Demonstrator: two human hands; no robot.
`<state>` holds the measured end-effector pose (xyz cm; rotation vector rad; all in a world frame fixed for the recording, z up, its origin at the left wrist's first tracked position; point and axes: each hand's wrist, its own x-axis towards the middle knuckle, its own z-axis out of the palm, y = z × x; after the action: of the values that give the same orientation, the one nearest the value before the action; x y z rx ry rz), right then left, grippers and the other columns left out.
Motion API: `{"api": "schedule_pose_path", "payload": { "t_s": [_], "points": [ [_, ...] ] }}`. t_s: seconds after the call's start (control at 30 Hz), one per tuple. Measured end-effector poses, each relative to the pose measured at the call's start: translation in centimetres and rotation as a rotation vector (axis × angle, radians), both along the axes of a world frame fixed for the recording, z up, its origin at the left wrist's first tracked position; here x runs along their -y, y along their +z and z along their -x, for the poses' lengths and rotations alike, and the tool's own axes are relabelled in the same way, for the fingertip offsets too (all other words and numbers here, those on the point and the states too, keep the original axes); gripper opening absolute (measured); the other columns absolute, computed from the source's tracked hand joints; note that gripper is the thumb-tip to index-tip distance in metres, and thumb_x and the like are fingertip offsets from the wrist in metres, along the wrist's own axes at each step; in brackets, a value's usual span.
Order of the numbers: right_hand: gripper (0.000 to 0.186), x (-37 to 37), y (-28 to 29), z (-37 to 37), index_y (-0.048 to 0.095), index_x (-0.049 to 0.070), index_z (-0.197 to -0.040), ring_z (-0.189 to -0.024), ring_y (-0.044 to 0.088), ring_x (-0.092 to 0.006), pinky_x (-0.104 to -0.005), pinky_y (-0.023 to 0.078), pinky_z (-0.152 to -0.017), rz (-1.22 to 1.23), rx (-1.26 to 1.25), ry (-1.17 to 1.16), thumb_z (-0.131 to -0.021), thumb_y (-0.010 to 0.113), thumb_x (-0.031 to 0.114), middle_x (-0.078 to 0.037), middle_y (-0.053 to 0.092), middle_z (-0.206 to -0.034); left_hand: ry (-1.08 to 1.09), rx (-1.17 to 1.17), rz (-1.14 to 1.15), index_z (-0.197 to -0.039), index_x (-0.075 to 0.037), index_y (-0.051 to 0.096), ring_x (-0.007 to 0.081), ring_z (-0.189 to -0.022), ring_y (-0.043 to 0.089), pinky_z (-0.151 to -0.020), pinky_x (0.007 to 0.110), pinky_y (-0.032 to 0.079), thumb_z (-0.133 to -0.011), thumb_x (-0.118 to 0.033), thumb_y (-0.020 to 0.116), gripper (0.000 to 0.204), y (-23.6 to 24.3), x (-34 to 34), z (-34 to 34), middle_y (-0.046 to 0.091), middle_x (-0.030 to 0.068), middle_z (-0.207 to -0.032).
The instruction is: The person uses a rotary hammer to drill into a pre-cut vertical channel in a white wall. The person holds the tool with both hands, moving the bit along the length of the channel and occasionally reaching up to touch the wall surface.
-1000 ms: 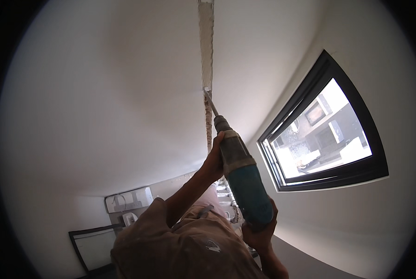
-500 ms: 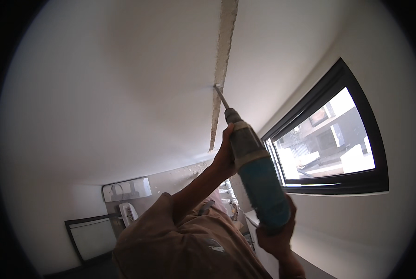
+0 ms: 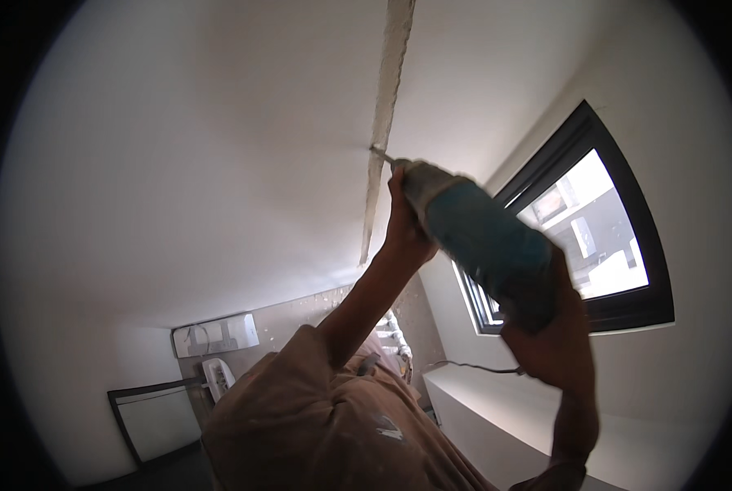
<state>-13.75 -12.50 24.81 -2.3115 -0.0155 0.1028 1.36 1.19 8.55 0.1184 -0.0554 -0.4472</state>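
Note:
A teal rotary hammer (image 3: pixel 476 225) with a dark front end is held up in both my hands. My left hand (image 3: pixel 407 225) is wrapped round its front end, just behind the short visible length of metal bit (image 3: pixel 382 155). At the back, my right hand (image 3: pixel 550 340) grips the rear handle, which is mostly hidden by the fingers and slightly blurred. The bit's tip meets the edge of a long, rough, beige groove (image 3: pixel 392 65) cut in the white plastered surface (image 3: pixel 243 147). The tool slants from the groove down to the right.
A black-framed window (image 3: pixel 659 262) stands to the right, close behind the tool. Below it, a dark cable (image 3: pixel 480 367) runs above a white ledge (image 3: pixel 484 401). At lower left are a white wall unit (image 3: pixel 239 331) and a dark-framed panel (image 3: pixel 157 425).
The rear of the rotary hammer has swung up and to the right with my right hand, so the tool lies flatter. The tip stays at the groove. Cable and ledge show more.

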Motion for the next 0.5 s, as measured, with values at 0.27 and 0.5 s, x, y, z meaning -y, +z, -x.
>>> {"api": "schedule_pose_path", "payload": {
  "t_s": [0.27,0.5],
  "points": [
    [0.079,1.1,-10.5,8.6,0.033,0.004,-0.133,-0.096,0.058,-0.0224,-0.0326,0.050,-0.077,-0.358,0.074,-0.268,-0.059,0.061,-0.001,-0.014,0.053,-0.107,-0.103,-0.179,-0.291,-0.111,-0.011,0.052,0.0207,-0.098,0.058,-0.092,0.038,0.047,-0.084,-0.062,0.053,0.058,-3.8,1.4,5.1,0.058,0.0061,-0.101],
    [0.084,1.8,-14.8,10.3,0.028,-0.002,-0.137,-0.101,0.061,-0.0258,-0.0358,0.050,-0.085,-0.494,0.180,-0.308,-0.060,0.060,-0.001,-0.020,0.060,-0.108,-0.120,-0.124,-0.390,-0.112,-0.009,0.051,0.0212,-0.098,0.059,-0.092,0.038,0.047,-0.084,-0.063,0.052,0.060,-4.0,1.8,5.5,0.058,0.0074,-0.101]
  ]
}}
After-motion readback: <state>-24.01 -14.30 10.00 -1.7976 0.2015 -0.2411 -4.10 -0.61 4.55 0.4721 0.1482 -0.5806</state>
